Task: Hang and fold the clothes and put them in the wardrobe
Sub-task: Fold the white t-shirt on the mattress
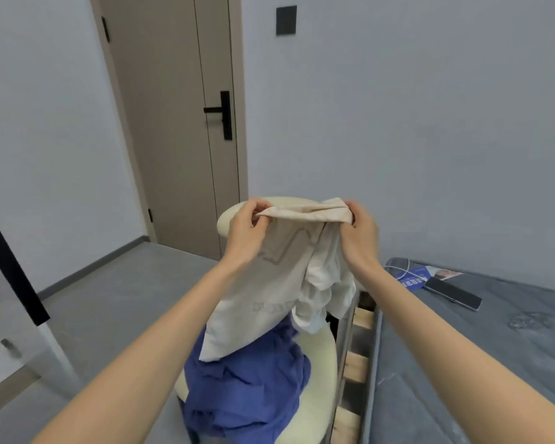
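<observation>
A cream-white garment (pixel 269 283) with a faint grey print hangs in the air above a chair. My left hand (pixel 247 229) pinches its top edge at the left, and my right hand (pixel 359 235) grips the top edge at the right. The cloth is bunched between both hands and its lower part droops down. Beneath it a crumpled blue garment (pixel 247 389) lies heaped on the seat of the cream chair (pixel 318 379). The chair's rounded back shows just behind my hands.
A grey mattress (pixel 478 363) on a wooden slat frame (pixel 354 366) lies to the right, with a dark phone (pixel 452 293), a cable and a blue leaflet (pixel 414 277) on it. A closed beige door (pixel 173 123) stands ahead. A white cabinet (pixel 13 341) with a black post is at left.
</observation>
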{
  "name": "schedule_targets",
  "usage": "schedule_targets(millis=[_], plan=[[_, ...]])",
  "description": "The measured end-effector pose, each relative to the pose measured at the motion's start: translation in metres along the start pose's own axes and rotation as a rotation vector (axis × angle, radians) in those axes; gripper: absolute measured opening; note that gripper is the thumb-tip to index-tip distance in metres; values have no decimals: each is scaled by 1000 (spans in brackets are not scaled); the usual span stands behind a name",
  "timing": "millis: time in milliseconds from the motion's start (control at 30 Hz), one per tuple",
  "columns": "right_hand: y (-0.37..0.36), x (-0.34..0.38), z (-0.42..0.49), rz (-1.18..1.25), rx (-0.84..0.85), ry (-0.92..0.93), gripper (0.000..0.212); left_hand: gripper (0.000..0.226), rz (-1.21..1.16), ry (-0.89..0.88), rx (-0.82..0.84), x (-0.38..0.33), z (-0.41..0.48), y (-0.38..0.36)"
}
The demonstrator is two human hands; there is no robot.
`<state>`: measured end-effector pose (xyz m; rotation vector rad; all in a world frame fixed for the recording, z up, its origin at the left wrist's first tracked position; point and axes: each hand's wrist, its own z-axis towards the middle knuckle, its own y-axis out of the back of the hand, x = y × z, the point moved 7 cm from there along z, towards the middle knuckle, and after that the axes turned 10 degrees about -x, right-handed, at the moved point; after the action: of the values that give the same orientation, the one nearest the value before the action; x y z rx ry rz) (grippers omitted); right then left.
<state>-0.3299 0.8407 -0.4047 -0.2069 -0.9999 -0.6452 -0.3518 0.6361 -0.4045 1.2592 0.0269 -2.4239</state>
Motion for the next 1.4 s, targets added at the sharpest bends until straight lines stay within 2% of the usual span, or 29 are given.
schedule_targets(millis=[300, 400, 533, 700, 900, 1033, 1100, 1167, 1267, 1333, 1400], plan=[[182, 132, 30, -26, -334, 262, 55, 18, -339, -195, 32, -187, 0, -73], [253, 148, 26, -84, -458, 262, 45, 17, -438, -218, 127, -240, -32, -111], [327, 130, 5, -234, -532, 174, 31, 15, -465, -190, 289, -266, -88, -165], [396, 39, -56, -425, -535, -89, 29, 15, -409, -89, 530, -233, -192, -235], [456, -92, -156, -793, -407, -583, 32, 23, -260, -58, 877, -160, -318, -290], [471, -140, -197, -917, -255, -765, 40, 33, -190, 81, 961, -107, -362, -294], [464, -153, -199, -964, -176, -740, 44, 35, -128, 119, 971, -80, -371, -295], [449, -161, -194, -1023, -75, -627, 47, 35, -29, 176, 988, -49, -379, -294], [408, -182, -192, -1057, 240, -443, 51, 42, 151, 276, 1015, -4, -392, -290], [382, -204, -202, -1089, 460, -405, 61, 45, 251, 342, 1082, 19, -406, -285], [365, -226, -215, -1093, 572, -428, 75, 47, 285, 410, 1147, 33, -419, -282]])
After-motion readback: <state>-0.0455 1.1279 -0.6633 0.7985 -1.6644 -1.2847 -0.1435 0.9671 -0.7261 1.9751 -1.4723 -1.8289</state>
